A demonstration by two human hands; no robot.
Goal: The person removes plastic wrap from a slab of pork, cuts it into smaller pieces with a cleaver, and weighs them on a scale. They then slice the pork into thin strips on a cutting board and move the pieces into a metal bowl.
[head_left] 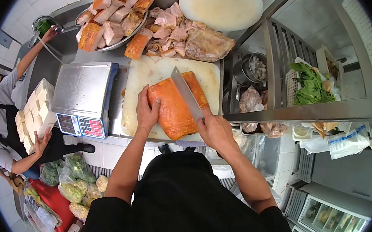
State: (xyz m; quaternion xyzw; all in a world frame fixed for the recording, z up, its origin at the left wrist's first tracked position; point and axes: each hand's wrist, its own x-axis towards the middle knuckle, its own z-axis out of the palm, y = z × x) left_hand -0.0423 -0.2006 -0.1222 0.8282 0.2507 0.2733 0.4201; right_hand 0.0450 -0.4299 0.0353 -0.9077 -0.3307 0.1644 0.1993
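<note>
A large slab of roast pork (172,107) with orange-brown skin lies on the white cutting board (130,92). My left hand (148,109) holds the slab at its left edge, the thumb over the top and the fingers along the side. In my right hand (216,131) is the handle of a knife (186,94); its long straight blade lies across the right part of the slab, pointing away from me. Beyond the board, chunks of pork (167,31) are heaped beside a larger browned piece (208,43).
A digital scale (81,87) stands left of the board. Behind it, a metal bowl (133,40) overflows with pork blocks. A round white board (222,4) sits at the back. On the left, a person holds a tub of white blocks (37,109). A metal rack (323,112) rises at right.
</note>
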